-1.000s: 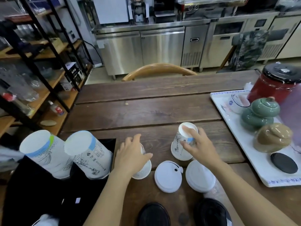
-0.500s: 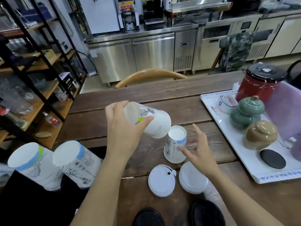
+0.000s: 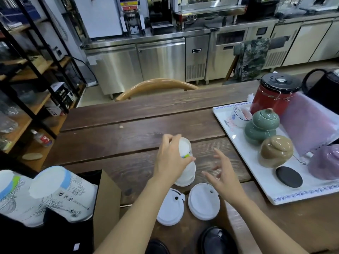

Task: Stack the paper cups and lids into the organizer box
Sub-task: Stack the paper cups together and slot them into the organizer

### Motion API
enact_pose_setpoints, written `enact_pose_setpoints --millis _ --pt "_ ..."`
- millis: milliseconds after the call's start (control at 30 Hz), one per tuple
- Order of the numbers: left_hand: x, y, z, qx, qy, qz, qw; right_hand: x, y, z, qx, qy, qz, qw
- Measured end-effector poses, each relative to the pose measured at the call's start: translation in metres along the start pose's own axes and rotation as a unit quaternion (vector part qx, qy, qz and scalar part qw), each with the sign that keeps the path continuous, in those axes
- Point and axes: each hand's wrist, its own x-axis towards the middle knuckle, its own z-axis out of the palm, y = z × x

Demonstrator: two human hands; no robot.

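Observation:
My left hand [image 3: 170,162] grips an upside-down white paper cup [image 3: 185,153] with a green band, nested down over a second inverted cup whose rim [image 3: 185,181] shows beneath it on the table. My right hand [image 3: 222,178] hovers just to the right of the cups with fingers spread and nothing in it. Two white lids [image 3: 170,208] [image 3: 203,201] lie flat in front of the cups. Two black lids [image 3: 217,241] [image 3: 157,247] sit at the near edge. At the lower left, the organizer box [image 3: 105,202] holds two stacks of large printed cups [image 3: 60,193] [image 3: 9,191].
A white tray [image 3: 236,142] on the right carries a red canister [image 3: 275,96], green and tan jars, a black coaster and purple cloth. A wooden chair back [image 3: 157,85] stands beyond the table. Shelving lines the left side; steel counters fill the background.
My left hand carried its cup from mid-air down over the cup standing on the table. My right hand let go of that cup and drew back to the right.

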Motion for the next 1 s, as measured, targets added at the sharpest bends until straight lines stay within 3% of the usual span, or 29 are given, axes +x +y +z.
enact_pose_setpoints --millis 167,233,300,367,433,500,767,867,1000 --pt "-0.003 -0.029 0.018 -0.01 -0.048 0.0 0.999 0.001 0.005 0.011 -0.031 -0.059 0.062 0.996" --pt "0.0 -0.031 0.012 -0.1 -0.098 -0.031 0.99 0.004 0.0 0.017 -0.032 -0.073 0.066 0.995" --pt "0.0 -0.032 0.008 -0.251 -0.101 -0.106 0.957 0.009 -0.006 0.025 -0.02 -0.084 0.071 0.994" --pt "-0.001 -0.039 0.013 -0.369 -0.048 -0.21 0.904 0.013 -0.014 0.032 0.002 -0.115 0.078 0.99" --pt "-0.002 -0.05 0.023 -0.363 -0.048 -0.298 0.882 0.017 -0.022 0.037 0.016 -0.16 0.077 0.984" --pt "-0.008 -0.061 0.035 -0.339 -0.095 -0.334 0.874 0.018 -0.026 0.043 0.017 -0.181 0.08 0.98" --pt "-0.014 -0.062 0.038 -0.394 -0.098 -0.368 0.836 0.023 -0.038 0.053 0.038 -0.117 0.09 0.988" --pt "-0.013 -0.051 0.027 -0.43 -0.051 -0.35 0.83 0.024 -0.052 0.048 0.052 -0.086 0.058 0.993" --pt "-0.018 -0.028 -0.005 -0.449 0.017 -0.281 0.848 0.025 -0.081 0.033 0.088 -0.032 0.015 0.996"
